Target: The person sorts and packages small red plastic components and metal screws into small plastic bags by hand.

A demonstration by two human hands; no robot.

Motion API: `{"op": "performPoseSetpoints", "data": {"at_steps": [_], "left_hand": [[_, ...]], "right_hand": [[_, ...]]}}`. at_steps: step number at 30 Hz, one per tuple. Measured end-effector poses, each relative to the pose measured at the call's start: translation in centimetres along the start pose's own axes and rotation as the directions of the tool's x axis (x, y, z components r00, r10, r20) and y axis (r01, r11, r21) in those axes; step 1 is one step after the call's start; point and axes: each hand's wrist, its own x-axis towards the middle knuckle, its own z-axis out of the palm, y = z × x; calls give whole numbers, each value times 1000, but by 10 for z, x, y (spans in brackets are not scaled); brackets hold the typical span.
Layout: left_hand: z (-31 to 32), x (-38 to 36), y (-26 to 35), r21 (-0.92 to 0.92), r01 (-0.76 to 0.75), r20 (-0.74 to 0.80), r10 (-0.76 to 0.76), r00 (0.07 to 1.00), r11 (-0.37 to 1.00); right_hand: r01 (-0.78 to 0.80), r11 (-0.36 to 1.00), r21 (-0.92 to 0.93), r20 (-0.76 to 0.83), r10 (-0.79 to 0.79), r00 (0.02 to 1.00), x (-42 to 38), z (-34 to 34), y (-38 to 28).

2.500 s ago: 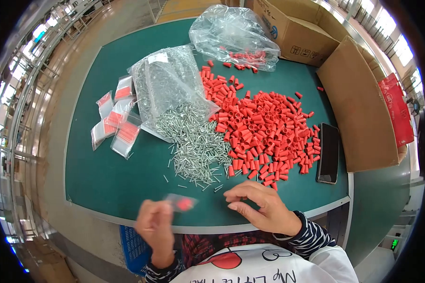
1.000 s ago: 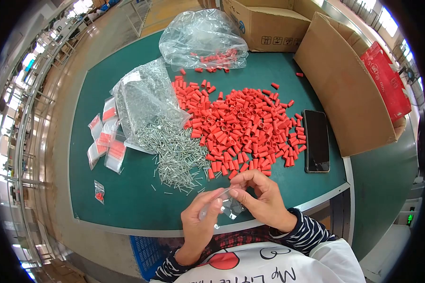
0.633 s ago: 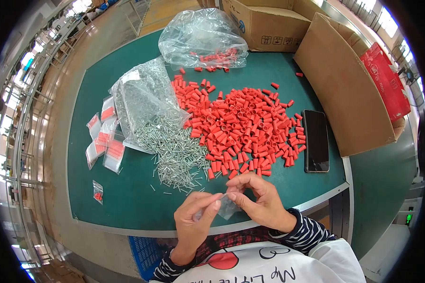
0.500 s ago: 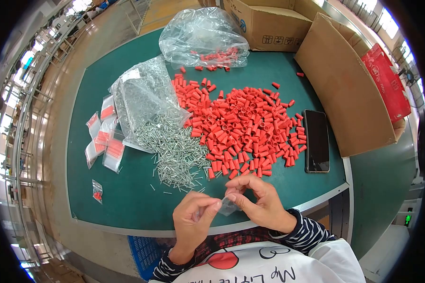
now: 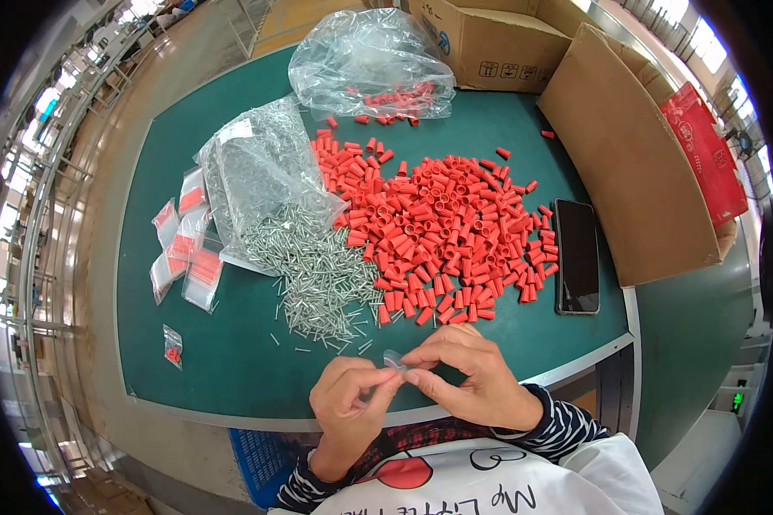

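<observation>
Both hands pinch a small clear plastic bag (image 5: 394, 360) at the near edge of the green table (image 5: 232, 360). My left hand (image 5: 349, 405) grips its left side with thumb and forefinger. My right hand (image 5: 468, 373) holds its right side. The bag looks empty. Just beyond my hands lie a spill of small metal pins (image 5: 318, 270) and a big heap of red caps (image 5: 438, 227).
A clear bag of metal pins (image 5: 262, 167) lies open at the left of the heap. Another clear bag with red caps (image 5: 369, 64) is at the back. Several filled small bags (image 5: 185, 249) lie left, one alone (image 5: 173, 344). A black phone (image 5: 576, 255) and cardboard boxes (image 5: 636, 154) stand right.
2.5 s ago my left hand held a filled small bag; it now lies at the table's left. Both hands then took up an empty clear bag and drew it closer together.
</observation>
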Motion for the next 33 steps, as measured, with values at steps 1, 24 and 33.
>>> {"op": "performPoseSetpoints", "data": {"at_steps": [1, 24, 33], "left_hand": [[0, -1, -1, 12, -17, 3, 17, 1000, 1000], [-14, 8, 14, -266, 409, 327, -317, 890, 873], [-14, 3, 7, -317, 468, 324, -370, 871, 825]], "right_hand": [[11, 1000, -11, 4, -11, 1000, 0, 0, 0], [345, 847, -405, 112, -328, 938, 1, 2, 10], [397, 803, -444, 139, -376, 916, 0, 3, 9]]}}
